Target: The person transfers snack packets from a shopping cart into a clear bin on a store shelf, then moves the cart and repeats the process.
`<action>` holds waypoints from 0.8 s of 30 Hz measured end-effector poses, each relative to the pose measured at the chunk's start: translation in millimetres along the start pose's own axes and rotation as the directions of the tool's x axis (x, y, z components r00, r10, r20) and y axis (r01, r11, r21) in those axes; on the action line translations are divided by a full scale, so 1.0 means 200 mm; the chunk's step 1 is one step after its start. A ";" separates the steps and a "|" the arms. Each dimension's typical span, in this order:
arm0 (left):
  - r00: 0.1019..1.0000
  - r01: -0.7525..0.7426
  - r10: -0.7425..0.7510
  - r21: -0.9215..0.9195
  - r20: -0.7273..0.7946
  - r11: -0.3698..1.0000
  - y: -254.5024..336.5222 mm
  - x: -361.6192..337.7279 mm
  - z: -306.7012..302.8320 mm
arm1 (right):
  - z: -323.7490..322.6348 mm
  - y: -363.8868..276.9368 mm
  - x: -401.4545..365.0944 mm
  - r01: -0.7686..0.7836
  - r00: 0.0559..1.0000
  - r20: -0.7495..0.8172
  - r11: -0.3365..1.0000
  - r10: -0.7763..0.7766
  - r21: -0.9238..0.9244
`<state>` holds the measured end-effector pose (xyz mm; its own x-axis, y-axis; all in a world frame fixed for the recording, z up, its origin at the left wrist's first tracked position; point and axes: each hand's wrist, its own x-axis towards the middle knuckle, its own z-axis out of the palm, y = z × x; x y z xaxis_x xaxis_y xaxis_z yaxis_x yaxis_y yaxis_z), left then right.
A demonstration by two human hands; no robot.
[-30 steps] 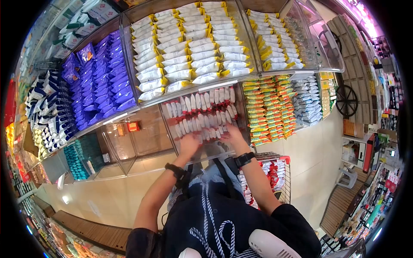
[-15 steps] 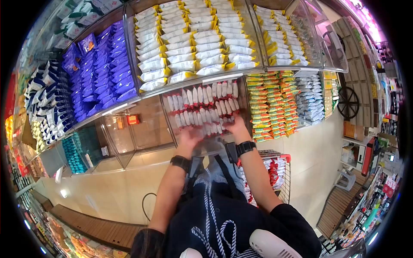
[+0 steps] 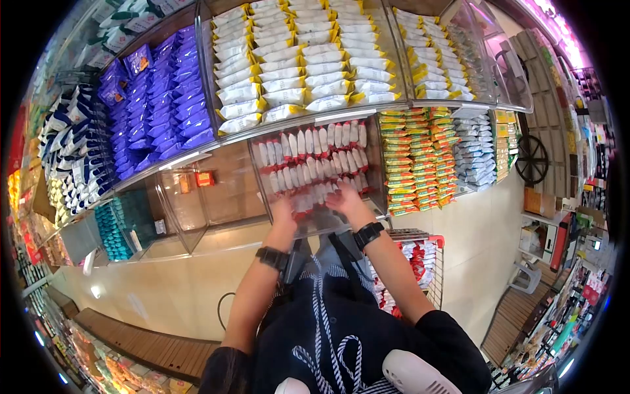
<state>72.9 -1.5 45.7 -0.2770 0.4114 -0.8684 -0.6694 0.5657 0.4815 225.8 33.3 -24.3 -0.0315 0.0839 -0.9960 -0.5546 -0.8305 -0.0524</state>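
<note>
Several rows of small white packets with red ends point(image 3: 318, 161) stand in a clear-walled bin point(image 3: 259, 174) in front of me. At the near left corner of the bin is my left hand point(image 3: 283, 210), beside the front row; its fingers are blurred and partly hidden. My right hand point(image 3: 345, 199) rests over the front row with its fingers apart, touching the tops of the packets point(image 3: 320, 194). No packet is seen lifted in either hand.
Yellow-ended white packets point(image 3: 305, 72) fill the bin above, with purple packets point(image 3: 161, 98) to its left. Green and yellow packets point(image 3: 417, 161) stand on the right. A wire cart point(image 3: 441, 262) with red and white packets is by my right arm. Orange packs point(image 3: 205, 178) lie in the left bin.
My right hand has moved left and closer to my body along the front row. My left hand has shifted slightly left. The front packets look more evenly lined up.
</note>
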 end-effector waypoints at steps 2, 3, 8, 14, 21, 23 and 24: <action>0.997 0.074 -0.075 -0.023 -0.011 0.997 0.05 -0.09 -0.04 | -0.01 0.11 0.05 0.126 0.981 0.188 0.899 -0.050 -0.419; 0.995 0.102 -0.102 -0.021 0.001 0.995 0.04 -0.09 -0.07 | 0.01 0.16 0.10 0.212 0.957 0.287 0.780 -0.042 -0.589; 0.986 0.156 -0.164 0.149 0.041 0.976 -0.06 0.06 -0.21 | 0.11 0.34 0.49 0.579 0.640 0.649 -0.297 -0.412 -0.760; 0.988 -0.052 0.109 0.436 -0.107 0.898 -0.27 0.18 -0.16 | 0.15 0.40 0.48 0.496 0.630 0.502 -0.190 -0.592 -0.847; 0.868 -0.090 0.456 0.843 -0.195 0.530 -0.49 0.41 -0.20 | 0.19 0.38 0.26 0.455 0.708 0.357 0.007 -0.610 -0.890; 0.886 -0.066 0.418 0.840 -0.199 0.538 -0.49 0.41 -0.21 | 0.20 0.38 0.21 0.441 0.746 0.284 0.126 -0.602 -0.889; 0.894 -0.057 0.401 0.838 -0.200 0.543 -0.48 0.41 -0.19 | 0.19 0.39 0.24 0.472 0.707 0.296 0.117 -0.643 -0.874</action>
<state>87.2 -49.6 -75.4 -0.6540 0.4520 -0.6066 0.2296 0.8827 0.4101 148.5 -6.6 -73.6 0.0885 0.7560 -0.6485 0.6465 -0.5389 -0.5400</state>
